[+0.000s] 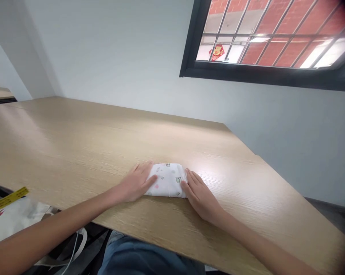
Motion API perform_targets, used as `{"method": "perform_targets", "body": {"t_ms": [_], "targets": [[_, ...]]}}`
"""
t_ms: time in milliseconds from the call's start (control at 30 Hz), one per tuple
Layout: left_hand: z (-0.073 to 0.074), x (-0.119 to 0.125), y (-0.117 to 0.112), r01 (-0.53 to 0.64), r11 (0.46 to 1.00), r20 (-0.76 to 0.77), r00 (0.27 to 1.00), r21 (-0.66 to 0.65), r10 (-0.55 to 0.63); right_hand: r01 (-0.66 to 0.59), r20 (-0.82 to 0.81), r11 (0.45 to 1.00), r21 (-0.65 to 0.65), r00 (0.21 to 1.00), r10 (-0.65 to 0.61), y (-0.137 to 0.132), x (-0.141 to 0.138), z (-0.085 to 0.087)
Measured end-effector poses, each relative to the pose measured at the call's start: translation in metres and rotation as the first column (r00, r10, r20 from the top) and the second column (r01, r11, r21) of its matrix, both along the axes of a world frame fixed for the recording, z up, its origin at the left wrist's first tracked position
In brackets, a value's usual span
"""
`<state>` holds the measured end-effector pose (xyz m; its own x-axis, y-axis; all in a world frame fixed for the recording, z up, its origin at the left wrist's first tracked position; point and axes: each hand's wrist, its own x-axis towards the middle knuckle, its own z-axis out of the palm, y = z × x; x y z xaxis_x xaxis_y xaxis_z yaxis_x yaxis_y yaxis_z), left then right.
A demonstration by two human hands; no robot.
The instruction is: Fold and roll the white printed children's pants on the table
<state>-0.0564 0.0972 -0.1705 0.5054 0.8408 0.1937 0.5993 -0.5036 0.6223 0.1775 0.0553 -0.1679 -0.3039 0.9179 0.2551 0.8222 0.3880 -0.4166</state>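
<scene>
A white folded cloth (169,187), printed with small cartoon figures and pink spots, lies flat on the wooden table (109,133) near its front edge. My left hand (138,181) rests against the cloth's left side, its fingers stretched out and slightly apart, with the thumb over the top. On the opposite side, my right hand (199,193) touches the right edge. Its fingers are extended and the thumb tip lies at the cloth's corner. Neither hand is wrapped round the cloth, and its underside is hidden.
At lower left, a white bag (23,214) with red lettering sits beside the table, below a yellow strip (10,199). My legs in blue jeans (143,256) are under the front edge. A pale wall (117,57) and a barred window (264,38) stand behind.
</scene>
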Motion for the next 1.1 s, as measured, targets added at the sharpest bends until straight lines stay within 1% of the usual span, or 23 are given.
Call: {"method": "perform_targets", "body": {"t_ms": [67,133,167,233,300,367,400,500,533,633,700,733,767,800,833,867,900,933,967,1000,1033,1100], "targets": [[0.001,-0.01,0.001,-0.06,0.996,0.118,0.991,-0.066,0.068,0.031,-0.148,0.999,-0.04,0.988,-0.037,-0.008,0.01,0.004],[0.002,-0.012,0.004,-0.097,0.99,0.193,0.974,-0.106,0.116,0.082,-0.311,0.988,-0.133,0.943,-0.12,-0.018,0.012,0.007],[0.003,-0.011,0.005,-0.104,0.985,0.238,0.962,-0.134,0.134,0.092,-0.367,0.981,-0.173,0.918,-0.151,-0.023,0.01,0.008],[0.004,-0.005,0.007,-0.094,0.976,0.323,0.934,-0.195,0.155,0.083,-0.399,0.974,-0.209,0.903,-0.163,-0.029,0.004,0.007],[0.005,0.003,0.005,-0.059,0.968,0.385,0.91,-0.245,0.153,0.087,-0.37,0.977,-0.196,0.916,-0.156,-0.028,-0.003,0.006],[0.004,0.007,-0.002,-0.051,0.961,0.427,0.888,-0.271,0.168,0.111,-0.358,0.976,-0.19,0.917,-0.174,-0.019,-0.008,0.004],[0.002,0.008,-0.008,-0.068,0.959,0.442,0.877,-0.276,0.19,0.116,-0.376,0.974,-0.195,0.908,-0.184,-0.011,-0.009,0.002],[-0.004,0.007,-0.033,-0.143,0.947,0.461,0.846,-0.287,0.268,0.08,-0.488,0.975,-0.207,0.855,-0.174,0.019,-0.011,-0.001],[-0.005,0.007,-0.043,-0.148,0.942,0.459,0.843,-0.3,0.279,0.063,-0.521,0.976,-0.208,0.837,-0.166,0.031,-0.011,-0.002],[-0.008,0.007,-0.07,-0.073,0.937,0.469,0.851,-0.343,0.237,0.066,-0.553,0.979,-0.195,0.816,-0.165,0.058,-0.014,-0.003],[-0.008,0.007,-0.079,-0.022,0.928,0.499,0.838,-0.371,0.219,0.099,-0.545,0.978,-0.183,0.818,-0.184,0.065,-0.016,-0.002],[-0.008,0.007,-0.08,-0.027,0.916,0.515,0.82,-0.401,0.25,0.127,-0.545,0.978,-0.168,0.814,-0.199,0.063,-0.017,-0.001],[-0.007,0.007,-0.078,-0.049,0.891,0.527,0.791,-0.451,0.311,0.157,-0.546,0.977,-0.142,0.811,-0.209,0.058,-0.017,0.0],[-0.005,0.006,-0.075,-0.071,0.852,0.536,0.749,-0.519,0.39,0.178,-0.54,0.979,-0.097,0.817,-0.202,0.05,-0.019,0.001],[-0.003,0.006,-0.072,-0.074,0.801,0.547,0.693,-0.594,0.47,0.178,-0.512,0.983,-0.032,0.842,-0.169,0.04,-0.02,0.001],[0.0,0.007,-0.068,-0.046,0.752,0.568,0.626,-0.657,0.534,0.145,-0.447,0.988,0.044,0.888,-0.111,0.027,-0.023,0.002],[0.003,0.008,-0.065,0.019,0.714,0.6,0.558,-0.7,0.573,0.081,-0.343,0.99,0.117,0.939,-0.036,0.015,-0.026,0.003],[0.007,0.011,-0.063,0.112,0.692,0.644,0.496,-0.713,0.583,0.002,-0.21,0.985,0.171,0.977,0.034,0.003,-0.029,0.003],[0.01,0.015,-0.062,0.211,0.683,0.691,0.444,-0.699,0.571,-0.064,-0.071,0.979,0.196,0.994,0.079,-0.007,-0.033,0.004],[0.013,0.02,-0.062,0.295,0.679,0.733,0.399,-0.672,0.551,-0.098,0.055,0.975,0.2,0.995,0.089,-0.014,-0.036,0.006],[0.016,0.026,-0.062,0.356,0.675,0.761,0.368,-0.646,0.534,-0.103,0.157,0.976,0.192,0.985,0.073,-0.019,-0.04,0.008],[0.019,0.039,-0.063,0.41,0.662,0.779,0.338,-0.627,0.528,-0.07,0.317,0.985,0.156,0.948,0.017,-0.022,-0.044,0.013]]}}
